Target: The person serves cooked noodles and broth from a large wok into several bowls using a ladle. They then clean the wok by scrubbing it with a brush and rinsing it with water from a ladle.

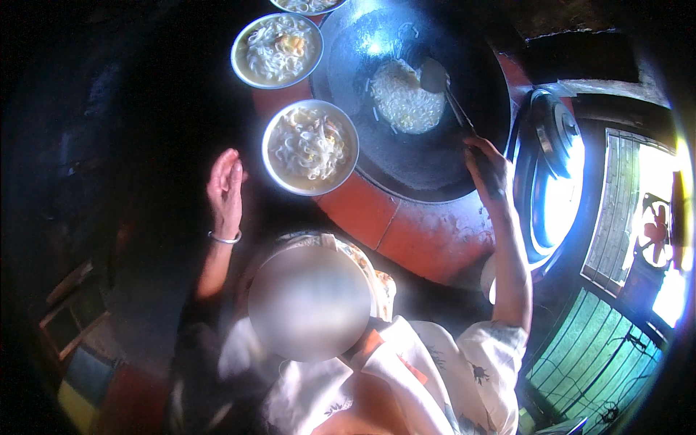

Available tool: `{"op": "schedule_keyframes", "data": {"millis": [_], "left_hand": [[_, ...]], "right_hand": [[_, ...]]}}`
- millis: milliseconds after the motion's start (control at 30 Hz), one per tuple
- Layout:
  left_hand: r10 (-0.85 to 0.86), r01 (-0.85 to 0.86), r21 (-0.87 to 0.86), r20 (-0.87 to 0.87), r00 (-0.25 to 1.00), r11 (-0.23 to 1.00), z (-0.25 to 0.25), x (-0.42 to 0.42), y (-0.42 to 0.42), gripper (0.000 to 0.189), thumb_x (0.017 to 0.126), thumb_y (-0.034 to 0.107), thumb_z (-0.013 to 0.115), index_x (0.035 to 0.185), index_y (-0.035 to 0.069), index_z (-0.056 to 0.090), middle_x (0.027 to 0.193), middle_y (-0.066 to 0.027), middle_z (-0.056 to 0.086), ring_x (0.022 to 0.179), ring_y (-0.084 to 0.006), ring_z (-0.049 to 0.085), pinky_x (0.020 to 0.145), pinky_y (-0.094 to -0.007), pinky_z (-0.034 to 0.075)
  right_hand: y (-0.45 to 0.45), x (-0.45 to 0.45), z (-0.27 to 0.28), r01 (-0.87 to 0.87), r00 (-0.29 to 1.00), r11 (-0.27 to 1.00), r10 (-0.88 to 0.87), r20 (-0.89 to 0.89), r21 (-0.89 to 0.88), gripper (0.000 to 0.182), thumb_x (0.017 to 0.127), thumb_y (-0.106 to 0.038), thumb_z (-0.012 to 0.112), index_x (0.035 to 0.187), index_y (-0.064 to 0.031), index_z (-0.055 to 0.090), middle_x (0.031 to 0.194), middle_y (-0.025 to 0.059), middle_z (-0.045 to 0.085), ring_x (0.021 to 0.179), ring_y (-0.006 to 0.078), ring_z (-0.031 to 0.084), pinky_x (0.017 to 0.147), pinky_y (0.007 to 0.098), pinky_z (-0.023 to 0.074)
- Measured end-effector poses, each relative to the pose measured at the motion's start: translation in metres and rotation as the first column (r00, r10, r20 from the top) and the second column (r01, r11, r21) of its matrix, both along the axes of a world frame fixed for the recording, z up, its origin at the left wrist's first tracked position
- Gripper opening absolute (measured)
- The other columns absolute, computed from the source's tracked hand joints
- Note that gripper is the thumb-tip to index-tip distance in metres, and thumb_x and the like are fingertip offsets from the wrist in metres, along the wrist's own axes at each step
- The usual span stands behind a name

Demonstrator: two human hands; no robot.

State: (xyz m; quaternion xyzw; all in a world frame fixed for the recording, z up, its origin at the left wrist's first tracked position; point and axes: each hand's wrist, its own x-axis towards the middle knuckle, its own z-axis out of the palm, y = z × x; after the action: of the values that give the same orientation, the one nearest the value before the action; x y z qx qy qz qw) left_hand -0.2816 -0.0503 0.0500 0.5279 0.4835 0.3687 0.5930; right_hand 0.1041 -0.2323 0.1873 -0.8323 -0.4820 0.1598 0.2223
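Note:
My right hand (489,166) grips the handle of a metal spatula (433,76), whose blade rests at the upper right edge of a white, lumpy food (405,100) in a large dark wok (364,149). My left hand (224,179) is raised with nothing in it, left of the nearest bowl; its fingers are together and partly curled. That bowl of noodles in broth (311,147) stands at the wok's left rim. Another noodle bowl (277,50) with an orange-yellow piece on top is beyond it. A third bowl (309,4) is cut off by the top edge.
A red tiled stove edge (375,223) curves around the wok. Right of it leans or lies a large metal lid or basin (549,179), close to my right forearm. A chair (76,315) is at the lower left, and a green panel (592,342) at the lower right.

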Motion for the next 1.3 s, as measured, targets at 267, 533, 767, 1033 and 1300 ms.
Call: {"op": "schedule_keyframes", "data": {"millis": [267, 533, 767, 1033, 1300], "left_hand": [[-0.306, 0.314, 0.937, -0.257, 0.917, 0.153, 0.201, -0.001, 0.042, 0.027, 0.089, 0.005, 0.037, 0.109, -0.012, 0.044, 0.102, -0.0259, 0.052, 0.089, -0.0340, 0.059, 0.076, -0.0407, 0.055], [-0.212, 0.224, 0.871, -0.342, 0.915, -0.437, 0.268, -0.023, 0.036, 0.031, 0.097, 0.026, 0.017, 0.108, 0.000, 0.031, 0.093, -0.0213, 0.048, 0.072, -0.0321, 0.060, 0.054, -0.0394, 0.058], [-0.149, 0.174, 0.855, -0.279, 0.949, -0.489, 0.281, -0.035, 0.037, 0.029, 0.096, 0.024, 0.020, 0.110, 0.001, 0.032, 0.095, -0.0225, 0.049, 0.076, -0.0352, 0.061, 0.056, -0.0408, 0.058], [-0.171, 0.136, 0.889, -0.231, 0.958, -0.437, 0.271, -0.031, 0.045, 0.028, 0.095, 0.017, 0.027, 0.113, -0.002, 0.035, 0.098, -0.0247, 0.049, 0.077, -0.0358, 0.061, 0.060, -0.0412, 0.058], [-0.039, 0.476, 0.876, -0.474, 0.880, 0.077, 0.214, 0.007, 0.058, 0.023, 0.082, 0.000, 0.056, 0.105, -0.002, 0.054, 0.100, -0.0160, 0.056, 0.091, -0.0288, 0.059, 0.078, -0.0313, 0.051]], "right_hand": [[-0.090, -0.059, -0.037, 0.526, 0.830, 0.811, -0.421, -0.366, 0.259, 0.017, 0.081, 0.000, 0.059, 0.097, -0.0025, 0.063, 0.086, 0.0060, 0.064, 0.078, 0.0141, 0.063, 0.073, 0.0246, 0.0507], [-0.089, -0.104, -0.114, 0.927, 0.263, 0.323, -0.203, -0.943, 0.189, 0.019, 0.086, -0.012, 0.056, 0.103, -0.0031, 0.054, 0.090, 0.0124, 0.062, 0.085, 0.0231, 0.063, 0.078, 0.0341, 0.0526], [-0.092, -0.136, -0.098, 0.923, 0.298, 0.276, -0.072, -0.952, 0.268, 0.019, 0.088, -0.014, 0.053, 0.105, -0.0047, 0.051, 0.095, 0.0152, 0.062, 0.090, 0.0250, 0.063, 0.082, 0.0355, 0.0518], [-0.080, -0.128, -0.051, 0.757, 0.635, 0.333, -0.171, -0.753, 0.563, 0.019, 0.087, -0.010, 0.056, 0.103, -0.0015, 0.054, 0.098, 0.0190, 0.063, 0.085, 0.0244, 0.066, 0.076, 0.0296, 0.0538], [-0.063, -0.106, -0.012, 0.682, 0.720, 0.420, -0.245, -0.649, 0.598, 0.021, 0.088, -0.012, 0.054, 0.106, -0.0015, 0.053, 0.100, 0.0178, 0.063, 0.087, 0.0242, 0.065, 0.074, 0.0307, 0.0543]]}}
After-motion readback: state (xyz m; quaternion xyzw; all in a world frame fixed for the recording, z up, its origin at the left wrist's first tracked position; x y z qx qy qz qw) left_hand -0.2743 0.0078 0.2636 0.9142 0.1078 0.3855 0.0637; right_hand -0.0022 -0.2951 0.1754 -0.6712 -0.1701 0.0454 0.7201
